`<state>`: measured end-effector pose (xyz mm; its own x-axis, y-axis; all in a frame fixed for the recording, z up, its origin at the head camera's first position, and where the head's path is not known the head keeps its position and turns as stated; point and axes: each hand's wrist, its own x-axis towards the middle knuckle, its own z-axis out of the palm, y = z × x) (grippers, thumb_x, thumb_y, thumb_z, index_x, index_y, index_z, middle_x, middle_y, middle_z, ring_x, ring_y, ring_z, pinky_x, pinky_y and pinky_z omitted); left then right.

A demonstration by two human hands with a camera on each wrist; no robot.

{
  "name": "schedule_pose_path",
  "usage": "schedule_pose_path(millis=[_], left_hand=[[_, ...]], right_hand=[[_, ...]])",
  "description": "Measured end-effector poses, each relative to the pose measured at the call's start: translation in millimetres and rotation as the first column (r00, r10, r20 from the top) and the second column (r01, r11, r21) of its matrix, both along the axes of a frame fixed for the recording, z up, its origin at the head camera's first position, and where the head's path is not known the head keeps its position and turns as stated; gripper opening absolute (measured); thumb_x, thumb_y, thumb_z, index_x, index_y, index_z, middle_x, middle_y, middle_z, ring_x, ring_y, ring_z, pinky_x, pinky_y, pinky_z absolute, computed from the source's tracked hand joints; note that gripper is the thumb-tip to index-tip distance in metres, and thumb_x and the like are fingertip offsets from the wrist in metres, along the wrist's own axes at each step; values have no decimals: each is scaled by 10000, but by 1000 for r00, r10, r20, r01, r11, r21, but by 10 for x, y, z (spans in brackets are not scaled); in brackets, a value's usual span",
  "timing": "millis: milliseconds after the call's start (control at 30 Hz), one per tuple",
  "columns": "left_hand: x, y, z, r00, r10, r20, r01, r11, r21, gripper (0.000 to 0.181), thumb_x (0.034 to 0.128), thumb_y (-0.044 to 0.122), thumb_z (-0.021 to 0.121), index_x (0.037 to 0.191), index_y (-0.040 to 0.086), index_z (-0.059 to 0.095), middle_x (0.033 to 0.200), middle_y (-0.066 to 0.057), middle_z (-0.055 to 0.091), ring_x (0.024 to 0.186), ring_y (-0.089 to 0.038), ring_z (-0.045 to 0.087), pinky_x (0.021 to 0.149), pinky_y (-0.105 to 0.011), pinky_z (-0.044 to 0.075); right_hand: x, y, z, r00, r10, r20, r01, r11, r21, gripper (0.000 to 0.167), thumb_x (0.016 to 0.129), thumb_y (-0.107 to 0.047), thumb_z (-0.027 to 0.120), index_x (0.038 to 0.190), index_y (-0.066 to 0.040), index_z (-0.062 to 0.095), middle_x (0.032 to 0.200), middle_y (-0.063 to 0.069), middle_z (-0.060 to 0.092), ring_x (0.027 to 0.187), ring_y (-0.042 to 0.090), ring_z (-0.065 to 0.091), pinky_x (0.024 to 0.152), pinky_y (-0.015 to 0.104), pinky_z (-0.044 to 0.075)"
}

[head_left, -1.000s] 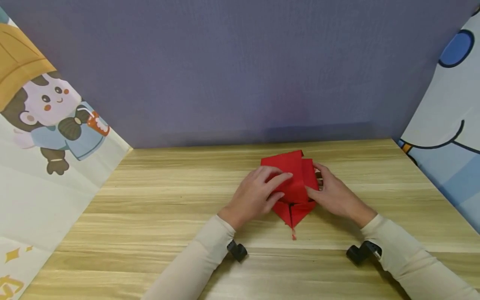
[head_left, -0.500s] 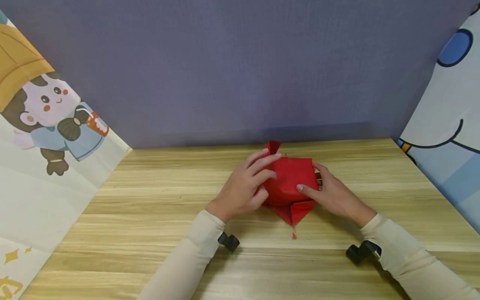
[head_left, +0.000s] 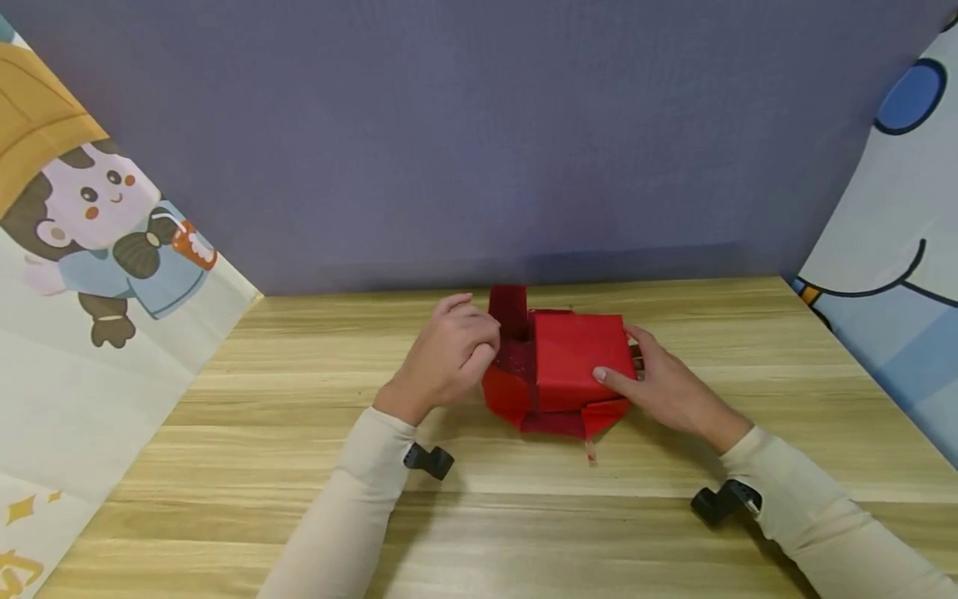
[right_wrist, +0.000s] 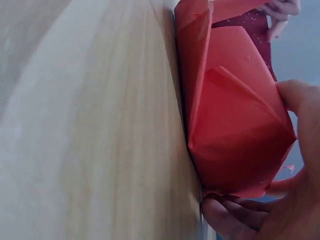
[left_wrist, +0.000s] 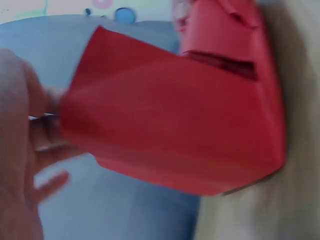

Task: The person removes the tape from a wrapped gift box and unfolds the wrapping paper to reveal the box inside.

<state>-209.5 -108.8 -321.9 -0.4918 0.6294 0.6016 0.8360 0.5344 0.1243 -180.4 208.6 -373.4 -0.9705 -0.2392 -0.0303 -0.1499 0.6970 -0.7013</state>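
A block-shaped packet [head_left: 580, 358] in red paper lies on the table, right of the middle. At its left a flap of the red paper [head_left: 509, 312] stands up, showing a darker inner side. My left hand [head_left: 441, 353] is at this flap's left edge with curled fingers holding it; in the left wrist view the fingertips pass behind the flap. The right hand [head_left: 666, 387] grips the packet's right end, its thumb on top and fingers around the far side. What is inside the paper is hidden. A small clear strip [head_left: 591, 452] sticks out at the near edge.
The wood-grain table [head_left: 299, 416] runs back to a grey-purple panel [head_left: 479, 150]. Cartoon-printed sheets stand at the left [head_left: 150, 349] and right [head_left: 898, 249]. A black camera [head_left: 428, 460] is worn on the left wrist, and another camera [head_left: 718, 503] on the right.
My left hand has moved left from the top of the packet, and the paper that covered it has folded back leftward, baring the inner side. The right hand stays put.
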Motion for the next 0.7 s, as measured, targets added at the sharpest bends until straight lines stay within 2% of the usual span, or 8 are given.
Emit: schedule_pose_path(millis=[67, 133, 200, 300, 433, 533, 600, 700], left_hand=[[11, -64, 63, 996, 62, 58, -60, 997, -48, 325, 874, 82, 369, 704, 174, 630, 718, 104, 617, 816, -104, 623, 1118, -483, 317], [20, -128, 122, 985, 121, 126, -109, 989, -96, 324, 893, 91, 387, 763, 174, 672, 732, 113, 626, 745, -77, 600, 1142, -478, 286], [26, -185, 168, 964, 176, 201, -150, 979, -138, 316, 911, 100, 404, 824, 169, 700, 756, 118, 642, 725, -61, 599, 1174, -464, 242], [21, -249, 209, 918, 253, 304, -198, 959, -201, 279, 916, 124, 443, 905, 179, 717, 779, 119, 644, 748, -68, 601, 1200, -449, 191], [10, -328, 224, 839, 355, 412, -247, 924, -292, 211, 934, 207, 544, 1024, 191, 735, 835, 102, 663, 815, -127, 603, 1058, -413, 400], [8, -390, 222, 762, 393, 514, -235, 908, -347, 241, 953, 288, 610, 1133, 173, 723, 949, 68, 690, 894, -162, 621, 880, -397, 500], [0, -436, 212, 712, 391, 583, -207, 911, -357, 309, 954, 316, 636, 1208, 150, 692, 1036, 38, 694, 958, -171, 634, 867, -405, 515], [0, -495, 195, 628, 355, 692, -161, 930, -331, 439, 944, 294, 675, 1350, 149, 597, 1131, -24, 684, 1027, -180, 639, 897, -416, 519]], right_hand=[[1, -2, -1, 1000, 0, 1, 0, 1000, 0, 1017, 933, -606, 598, 1597, -21, 97, 1456, 264, 430, 1286, 412, 480, 1005, 585, 436], [2, 1, -3, 1000, -2, 1, 2, 1000, 3, 1015, 934, -607, 596, 1596, -20, 98, 1452, 264, 433, 1278, 410, 487, 999, 581, 442], [2, 3, -6, 1000, -1, 1, 1, 1000, 4, 1015, 935, -606, 595, 1597, -20, 96, 1450, 266, 433, 1271, 410, 493, 996, 580, 445], [6, 8, -8, 1000, -2, -2, 2, 1000, 9, 1016, 935, -607, 593, 1598, -21, 94, 1449, 269, 435, 1269, 410, 495, 1000, 586, 438], [7, 12, -10, 1000, -2, -6, 2, 1000, 14, 1018, 933, -609, 594, 1599, -24, 92, 1451, 268, 433, 1261, 408, 499, 1001, 595, 434], [4, 14, -7, 1000, -4, -7, 4, 1000, 24, 1020, 931, -617, 590, 1599, -27, 94, 1464, 263, 416, 1252, 403, 500, 997, 602, 434], [0, 15, -5, 1000, -3, -8, 3, 999, 33, 1021, 931, -624, 584, 1600, -29, 94, 1494, 262, 381, 1269, 408, 478, 1006, 617, 420], [-8, 17, -2, 1000, 3, -8, -3, 999, 44, 1022, 930, -631, 578, 1602, -33, 92, 1545, 260, 312, 1314, 424, 426, 1029, 638, 390]])
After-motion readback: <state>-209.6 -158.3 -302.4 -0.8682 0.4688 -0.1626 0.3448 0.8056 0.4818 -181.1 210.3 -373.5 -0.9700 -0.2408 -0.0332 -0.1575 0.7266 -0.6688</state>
